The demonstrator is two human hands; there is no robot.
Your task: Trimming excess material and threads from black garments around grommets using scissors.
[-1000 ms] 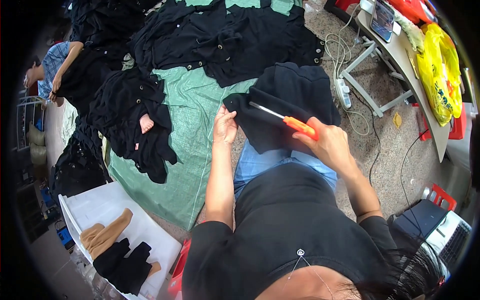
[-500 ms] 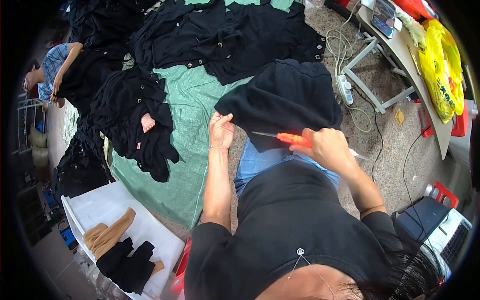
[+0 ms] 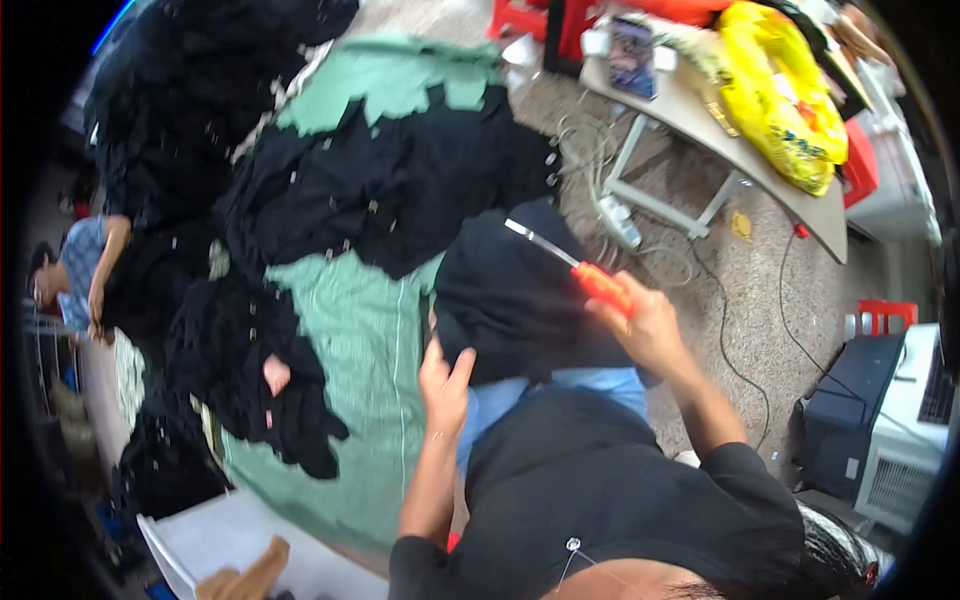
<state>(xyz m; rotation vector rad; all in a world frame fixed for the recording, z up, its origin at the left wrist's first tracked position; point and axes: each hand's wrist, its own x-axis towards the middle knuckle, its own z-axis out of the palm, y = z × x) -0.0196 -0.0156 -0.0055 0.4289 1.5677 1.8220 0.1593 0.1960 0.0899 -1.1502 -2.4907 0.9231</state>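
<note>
Hanging closest of all, a small pendant (image 3: 573,544) rests on the person's black shirt (image 3: 610,480), with blue jeans (image 3: 605,384) showing just past the hem. Now the right hand (image 3: 648,325), fingers wrapped around an orange-handled tool (image 3: 603,288), its thin metal shaft slanting up and leftward over the black cloth (image 3: 515,310) draped across the lap! Whether the tip touches that fabric, I can't tell. Over to the left hand (image 3: 447,388): it's at the cloth's left edge, thumb spread from the fingers, a touch blurred, and I can't tell whether it pinches any fabric. Down at lower left, a white bin (image 3: 190,530) with tan cloth (image 3: 250,572) in it. Beyond the hands, a green sheet (image 3: 350,400) covers part of the speckled floor (image 3: 760,300), black clothes (image 3: 390,190) spread over it. Off to their right, a white power strip (image 3: 620,222) lies among looped cables, near the legs of a table (image 3: 815,218). Up top there: a phone (image 3: 632,60) and a bright yellow bag (image 3: 785,100)! Away at far left, a co-worker (image 3: 85,270) in a blue shirt reaches to more black clothes.
</note>
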